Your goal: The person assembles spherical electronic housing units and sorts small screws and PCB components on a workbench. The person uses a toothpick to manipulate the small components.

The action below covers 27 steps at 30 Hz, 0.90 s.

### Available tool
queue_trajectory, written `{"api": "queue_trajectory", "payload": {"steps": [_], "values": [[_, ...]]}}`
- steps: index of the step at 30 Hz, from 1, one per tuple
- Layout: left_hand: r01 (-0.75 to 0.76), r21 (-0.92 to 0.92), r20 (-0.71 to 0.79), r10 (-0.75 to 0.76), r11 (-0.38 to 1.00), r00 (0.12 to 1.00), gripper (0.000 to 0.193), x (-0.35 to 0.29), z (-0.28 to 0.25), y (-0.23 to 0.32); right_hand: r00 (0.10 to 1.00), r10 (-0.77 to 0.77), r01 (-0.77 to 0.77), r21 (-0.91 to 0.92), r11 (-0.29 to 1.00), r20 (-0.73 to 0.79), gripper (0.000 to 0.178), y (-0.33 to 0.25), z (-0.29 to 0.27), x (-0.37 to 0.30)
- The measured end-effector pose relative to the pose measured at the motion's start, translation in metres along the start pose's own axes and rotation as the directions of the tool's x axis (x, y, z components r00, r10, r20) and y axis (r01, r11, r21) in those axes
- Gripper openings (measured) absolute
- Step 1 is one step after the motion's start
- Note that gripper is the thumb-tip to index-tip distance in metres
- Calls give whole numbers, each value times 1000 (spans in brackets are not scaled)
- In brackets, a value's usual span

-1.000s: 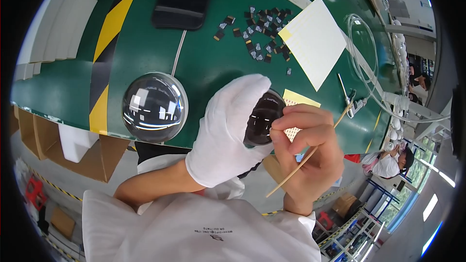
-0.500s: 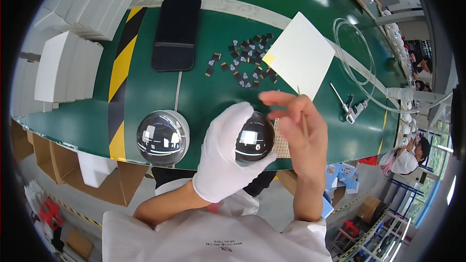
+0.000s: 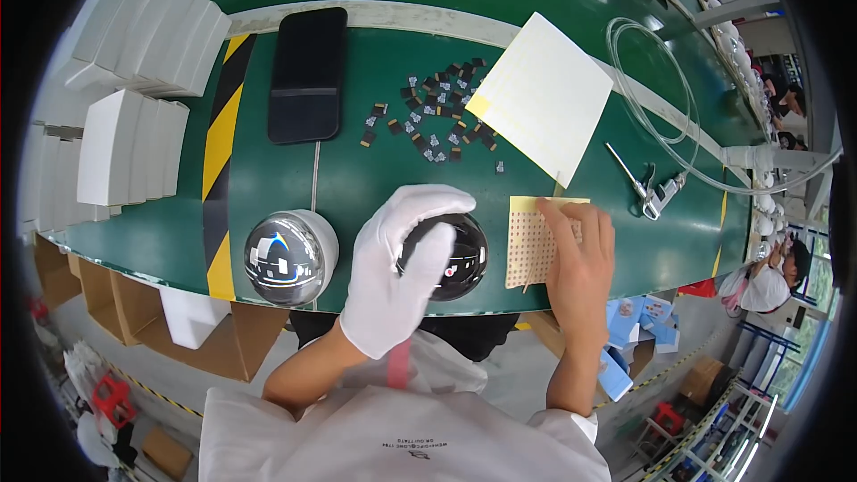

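Note:
My left hand (image 3: pixel 393 259), in a white glove, curls round a glossy black-fronted globe (image 3: pixel 468 259) with a small red-and-white mark. Its thumb lies across the front of the globe and its fingers follow the far side. My bare right hand (image 3: pixel 582 259) rests at a yellowish sheet of small reddish dots (image 3: pixel 530 241), fingertips on its upper part. A thin wooden stick (image 3: pixel 559 187) shows above those fingers, its middle hidden by the hand. Left of my gloved hand stands a second globe, clear and shiny with a white back (image 3: pixel 287 259).
Several small black cards (image 3: pixel 437 107) lie scattered beyond my hands, beside a white square sheet (image 3: pixel 546 94). A black phone (image 3: pixel 308 76) lies at the far left, near white boxes (image 3: pixel 134 147). An air gun (image 3: pixel 659 196) with a clear hose (image 3: pixel 687 116) is on the right.
My right hand has come down from above the globe's right side onto the dotted sheet. The left thumb has moved from the near edge onto the front of the globe, which sits slightly further left.

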<state>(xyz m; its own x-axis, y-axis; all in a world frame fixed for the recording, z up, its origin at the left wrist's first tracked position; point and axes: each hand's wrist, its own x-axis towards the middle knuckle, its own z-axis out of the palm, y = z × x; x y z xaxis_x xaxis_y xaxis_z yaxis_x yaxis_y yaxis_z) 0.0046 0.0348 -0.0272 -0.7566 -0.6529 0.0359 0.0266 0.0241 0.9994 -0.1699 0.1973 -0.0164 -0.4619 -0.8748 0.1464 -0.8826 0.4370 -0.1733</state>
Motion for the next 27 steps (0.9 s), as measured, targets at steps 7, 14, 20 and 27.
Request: {"api": "queue_trajectory", "payload": {"steps": [7,14,20,27], "values": [[10,-100,-69,-17,995,997,49,1,1,4,995,-87,93,631,770,-41,75,-42,-15,4],[18,-23,-210,-22,1000,977,55,-8,12,-11,980,37,119,721,683,-196,93,-83,32,0],[-86,-9,-189,83,996,978,52,-17,18,-27,990,140,-96,830,550,22,84,-76,11,-16],[-224,441,-8,254,869,967,40,-16,44,16,738,456,308,850,426,-497,94,39,-84,-3]]}}
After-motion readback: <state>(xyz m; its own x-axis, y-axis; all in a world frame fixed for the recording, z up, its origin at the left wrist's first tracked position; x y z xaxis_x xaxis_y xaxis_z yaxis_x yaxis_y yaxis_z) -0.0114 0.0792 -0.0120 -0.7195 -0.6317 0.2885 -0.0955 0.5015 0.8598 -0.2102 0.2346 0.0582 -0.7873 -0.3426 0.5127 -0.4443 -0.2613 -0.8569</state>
